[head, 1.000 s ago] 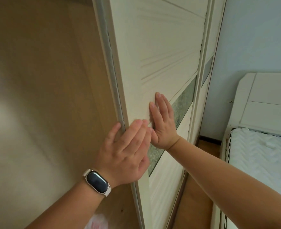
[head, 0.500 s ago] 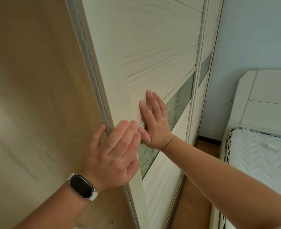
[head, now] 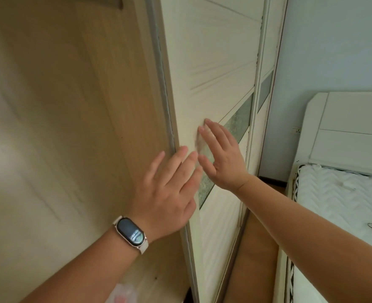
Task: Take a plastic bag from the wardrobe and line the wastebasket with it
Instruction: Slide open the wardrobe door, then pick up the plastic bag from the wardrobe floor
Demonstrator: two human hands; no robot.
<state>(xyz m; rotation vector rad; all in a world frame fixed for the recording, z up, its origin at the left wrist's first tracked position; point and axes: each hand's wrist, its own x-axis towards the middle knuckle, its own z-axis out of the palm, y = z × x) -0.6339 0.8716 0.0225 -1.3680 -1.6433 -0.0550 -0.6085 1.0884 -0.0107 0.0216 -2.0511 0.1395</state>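
At the bottom edge, below the left forearm, a pale, blurred plastic bag (head: pixel 123 295) with a pink tint shows inside the wardrobe, on its wooden floor. A dark-faced smart band (head: pixel 131 234) on a white strap sits on the left wrist. The left hand (head: pixel 167 193) is released, fingers straight and slightly spread, its fingertips at the near edge of the cream sliding door (head: pixel 213 68). Just beside it the right hand (head: pixel 222 158) is released too, its fingers straight and held flat toward the door's face at the greenish glass strip; motion blur hides whether it touches. Neither hand holds anything. Left of the door the wardrobe's light wood interior (head: pixel 71 117) stands exposed. Farther right lie the brown floor (head: pixel 257 248), a bed (head: pixel 344 204) with a white quilted mattress and a white headboard (head: pixel 353 127), and the pale blue wall (head: pixel 333 40).
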